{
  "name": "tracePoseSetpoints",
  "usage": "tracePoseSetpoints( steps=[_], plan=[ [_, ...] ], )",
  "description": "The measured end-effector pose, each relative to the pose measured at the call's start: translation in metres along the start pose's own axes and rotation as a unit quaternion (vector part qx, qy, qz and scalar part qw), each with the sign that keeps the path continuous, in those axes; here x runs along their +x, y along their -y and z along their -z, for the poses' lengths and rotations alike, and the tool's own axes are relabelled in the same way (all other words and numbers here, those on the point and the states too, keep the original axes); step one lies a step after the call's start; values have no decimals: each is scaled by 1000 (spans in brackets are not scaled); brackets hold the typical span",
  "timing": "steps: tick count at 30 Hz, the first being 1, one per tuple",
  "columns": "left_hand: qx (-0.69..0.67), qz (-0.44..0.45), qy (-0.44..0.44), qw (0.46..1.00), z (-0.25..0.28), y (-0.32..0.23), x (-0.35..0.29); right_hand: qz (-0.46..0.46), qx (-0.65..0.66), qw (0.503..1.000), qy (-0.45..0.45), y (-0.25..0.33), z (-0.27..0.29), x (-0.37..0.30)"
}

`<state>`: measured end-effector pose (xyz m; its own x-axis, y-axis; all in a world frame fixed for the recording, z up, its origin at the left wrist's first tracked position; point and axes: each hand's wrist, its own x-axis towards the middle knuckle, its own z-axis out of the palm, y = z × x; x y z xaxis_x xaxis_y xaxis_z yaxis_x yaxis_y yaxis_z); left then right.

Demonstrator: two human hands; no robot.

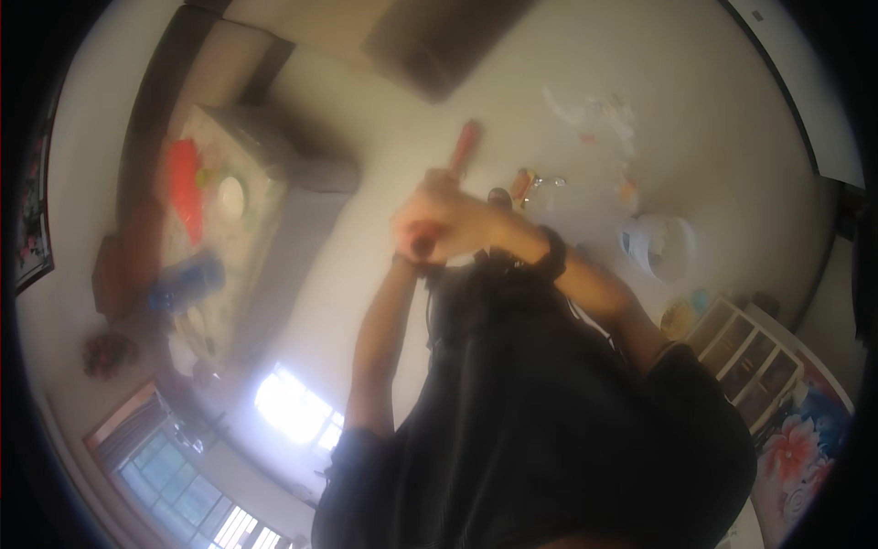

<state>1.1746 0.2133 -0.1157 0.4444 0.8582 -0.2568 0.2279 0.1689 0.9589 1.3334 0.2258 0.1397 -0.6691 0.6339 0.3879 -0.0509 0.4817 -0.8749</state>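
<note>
My left hand and right hand are together in front of my dark top, both blurred and overlapping. Their fingers are wrapped round a red stick-like handle. A dark red rounded end shows at the near side of the grip, and a red length shows beyond the far side. What the handle belongs to cannot be made out. A black band circles my right wrist. Just right of the hands, a small orange-and-brown wrapper-like piece and a shiny scrap lie on the pale floor.
At left stands a low table with a red bag, a blue bottle-like item and a white bowl. A white tub sits right, near a white rack. Pale scraps lie beyond.
</note>
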Motion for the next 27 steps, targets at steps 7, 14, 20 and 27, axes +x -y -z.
tracePoseSetpoints(
  steps=[7, 14, 20, 27],
  plan=[
    [-29, 58, 83, 994, 14, 3, 94, -158, 43, 986, -46, -24, 94, 33],
    [-33, 59, 163, 984, 39, -3, 193, -97, -3, 992, -78, -48, 159, 77],
    [-19, 17, 197, 980, 107, -15, 294, -286, 44, 957, -28, -107, 199, 181],
    [-144, -37, 209, 967, 205, -87, 398, -335, 26, 941, -33, -187, 281, 307]
  ],
)
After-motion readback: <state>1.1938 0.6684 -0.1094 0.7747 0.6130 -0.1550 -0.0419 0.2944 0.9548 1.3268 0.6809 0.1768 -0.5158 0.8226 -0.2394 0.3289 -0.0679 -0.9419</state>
